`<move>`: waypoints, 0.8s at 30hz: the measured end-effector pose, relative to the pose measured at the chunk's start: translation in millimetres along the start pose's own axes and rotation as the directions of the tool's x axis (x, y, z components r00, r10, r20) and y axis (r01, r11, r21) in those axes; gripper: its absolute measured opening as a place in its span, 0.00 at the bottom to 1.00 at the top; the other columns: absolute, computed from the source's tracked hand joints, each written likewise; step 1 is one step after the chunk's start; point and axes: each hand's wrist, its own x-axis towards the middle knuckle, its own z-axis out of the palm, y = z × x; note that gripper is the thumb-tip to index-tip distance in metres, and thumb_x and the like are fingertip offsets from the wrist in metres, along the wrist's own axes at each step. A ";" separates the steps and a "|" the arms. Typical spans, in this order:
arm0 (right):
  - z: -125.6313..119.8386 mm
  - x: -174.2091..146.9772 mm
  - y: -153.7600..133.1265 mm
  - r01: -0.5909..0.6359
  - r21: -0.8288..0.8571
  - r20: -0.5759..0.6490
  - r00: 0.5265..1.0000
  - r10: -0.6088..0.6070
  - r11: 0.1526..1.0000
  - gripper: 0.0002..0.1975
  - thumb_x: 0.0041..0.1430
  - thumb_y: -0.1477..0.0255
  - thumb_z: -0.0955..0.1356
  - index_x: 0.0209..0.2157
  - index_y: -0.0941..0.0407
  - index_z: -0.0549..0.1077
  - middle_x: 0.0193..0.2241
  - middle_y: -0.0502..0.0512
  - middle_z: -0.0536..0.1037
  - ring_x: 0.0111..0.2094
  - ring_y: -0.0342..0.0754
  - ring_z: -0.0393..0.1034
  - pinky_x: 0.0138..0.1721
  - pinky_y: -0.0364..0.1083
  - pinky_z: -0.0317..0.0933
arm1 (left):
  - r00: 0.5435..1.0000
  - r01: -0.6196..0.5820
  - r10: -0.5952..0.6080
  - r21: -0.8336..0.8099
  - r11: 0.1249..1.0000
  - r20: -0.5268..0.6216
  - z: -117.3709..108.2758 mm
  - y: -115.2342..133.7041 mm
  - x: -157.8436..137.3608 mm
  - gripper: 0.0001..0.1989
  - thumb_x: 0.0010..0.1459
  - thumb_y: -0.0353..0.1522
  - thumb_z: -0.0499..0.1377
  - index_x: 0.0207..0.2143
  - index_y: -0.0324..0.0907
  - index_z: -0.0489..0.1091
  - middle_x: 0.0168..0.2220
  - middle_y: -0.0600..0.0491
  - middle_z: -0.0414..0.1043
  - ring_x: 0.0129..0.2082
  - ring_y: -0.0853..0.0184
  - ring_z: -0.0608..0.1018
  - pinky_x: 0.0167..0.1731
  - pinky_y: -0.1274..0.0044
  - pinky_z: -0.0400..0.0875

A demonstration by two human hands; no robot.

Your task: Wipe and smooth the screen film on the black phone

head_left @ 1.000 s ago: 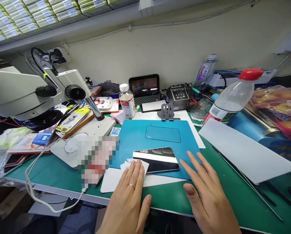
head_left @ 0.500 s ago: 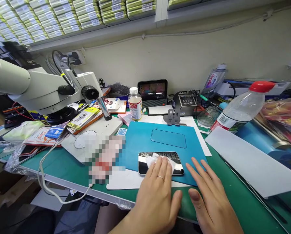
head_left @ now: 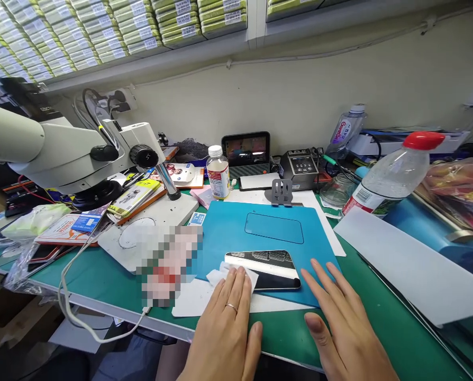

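Your left grip [head_left: 225, 320], flat, presses a wipe [head_left: 217, 275]; your right [head_left: 342, 317] spreads empty. The phone [head_left: 274, 274] looks slick, fragile: hold its edges.

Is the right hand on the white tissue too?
No, the white tissue is under the left hand, while the right hand is spread beside the phone.

Left hand [head_left: 225, 327] lies flat, right hand [head_left: 345, 329] splayed.
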 end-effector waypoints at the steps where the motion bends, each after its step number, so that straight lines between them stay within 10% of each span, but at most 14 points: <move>1: -0.1 0.7 -0.3 0.005 0.000 -0.004 1.000 -0.005 1.000 0.32 0.70 0.54 0.55 0.71 0.49 0.51 0.69 0.53 0.59 0.69 0.62 0.52 0.56 0.63 0.67 | 1.000 0.011 -0.011 -0.027 1.000 0.003 1.3 5.0 6.7 0.34 0.69 0.35 0.50 0.71 0.32 0.44 0.70 0.40 0.48 0.70 0.52 0.54 0.62 0.62 0.67; 8: -1.7 3.1 1.8 0.005 0.029 -0.028 1.000 -0.004 1.000 0.30 0.70 0.54 0.56 0.68 0.52 0.59 0.68 0.56 0.62 0.68 0.62 0.54 0.56 0.62 0.68 | 0.999 0.005 0.004 -0.161 0.987 0.051 5.8 29.4 44.4 0.31 0.71 0.39 0.46 0.69 0.29 0.51 0.71 0.39 0.46 0.71 0.51 0.51 0.66 0.61 0.60; 17: -2.7 1.5 -3.7 -0.031 0.026 0.018 0.999 0.031 0.999 0.32 0.70 0.53 0.56 0.69 0.52 0.57 0.68 0.54 0.61 0.69 0.61 0.51 0.55 0.63 0.69 | 0.997 0.064 -0.064 0.005 0.998 0.036 -15.0 -26.0 -2.8 0.28 0.70 0.31 0.47 0.69 0.32 0.49 0.70 0.39 0.51 0.70 0.54 0.55 0.62 0.59 0.65; 24: -0.4 2.2 -2.6 -0.012 0.009 0.009 1.000 0.012 1.000 0.31 0.70 0.54 0.56 0.69 0.53 0.57 0.69 0.55 0.59 0.70 0.61 0.50 0.58 0.64 0.65 | 0.996 0.004 0.006 -0.104 0.995 0.091 -1.8 22.1 31.4 0.29 0.70 0.34 0.47 0.68 0.28 0.54 0.70 0.39 0.46 0.70 0.50 0.54 0.64 0.61 0.63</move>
